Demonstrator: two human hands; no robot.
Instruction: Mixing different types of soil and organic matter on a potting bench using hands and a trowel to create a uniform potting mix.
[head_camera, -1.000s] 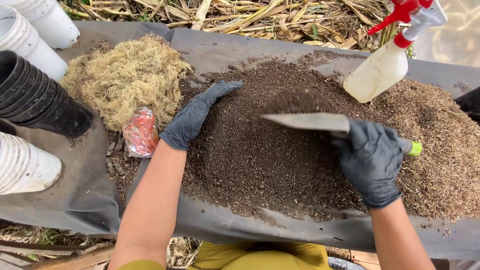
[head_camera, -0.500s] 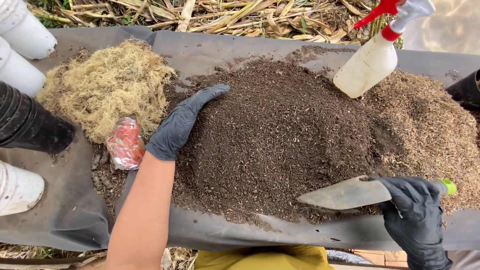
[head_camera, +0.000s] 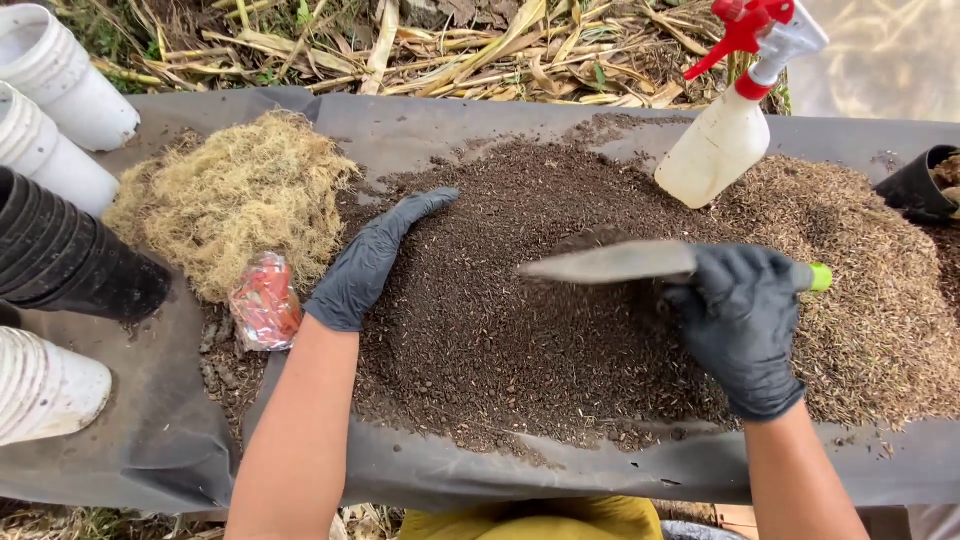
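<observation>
Trowel (head_camera: 610, 262) | lengthwise left-right, tip left | right hand (head_camera: 745, 325) gripping handle, apparently level

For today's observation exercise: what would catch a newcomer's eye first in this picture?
First, the big dark soil heap in the middle of the grey sheet, with two black-gloved hands on it. The right hand holds a trowel flat above the soil; the left hand rests beside a pale moss pile. A red-triggered spray bottle lies at upper right.

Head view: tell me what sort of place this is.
Probably an outdoor potting spot in a garden. A dark soil pile lies on a black sheet spread over dry stalks, with stacked pots beside it, and the gloved right hand holds a trowel.
</observation>
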